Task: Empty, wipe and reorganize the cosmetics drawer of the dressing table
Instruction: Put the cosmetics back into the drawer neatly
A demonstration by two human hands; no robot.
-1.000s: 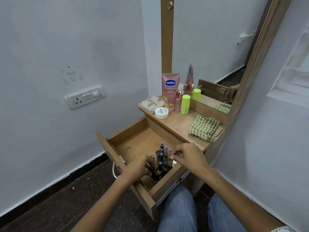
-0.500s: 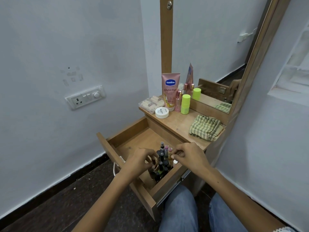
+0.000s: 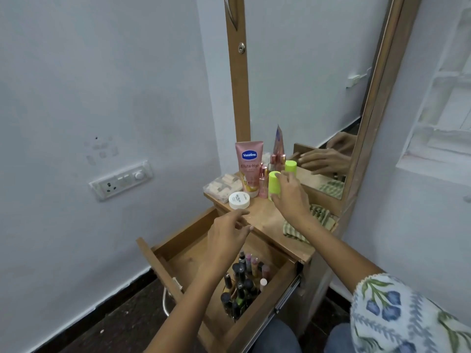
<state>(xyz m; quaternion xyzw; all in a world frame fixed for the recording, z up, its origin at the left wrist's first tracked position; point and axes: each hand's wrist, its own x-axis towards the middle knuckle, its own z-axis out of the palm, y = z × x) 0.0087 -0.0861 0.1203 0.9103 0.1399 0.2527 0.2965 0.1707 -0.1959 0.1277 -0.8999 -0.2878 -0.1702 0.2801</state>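
Note:
The wooden drawer (image 3: 163,266) stands pulled out, with a cluster of small cosmetic bottles (image 3: 242,284) upright in its right part. On the table top (image 3: 262,220), my right hand (image 3: 290,194) grips a lime-green bottle (image 3: 274,186). My left hand (image 3: 226,238) hovers over the drawer near the table's edge, fingers relaxed and empty. A white jar (image 3: 239,200), a pink Vaseline tube (image 3: 249,166), a small pink bottle (image 3: 263,183) and a clear box of swatches (image 3: 221,187) stand at the back left of the top.
A green checked cloth (image 3: 318,220) lies on the right of the table top, partly under my right forearm. A tall mirror (image 3: 305,85) rises behind. A wall socket plate (image 3: 121,180) sits on the left wall. My knees are below the drawer.
Both hands rose out of the drawer's bottle cluster. My right hand reached to the table top and took hold of the green bottle. The camera tilted up.

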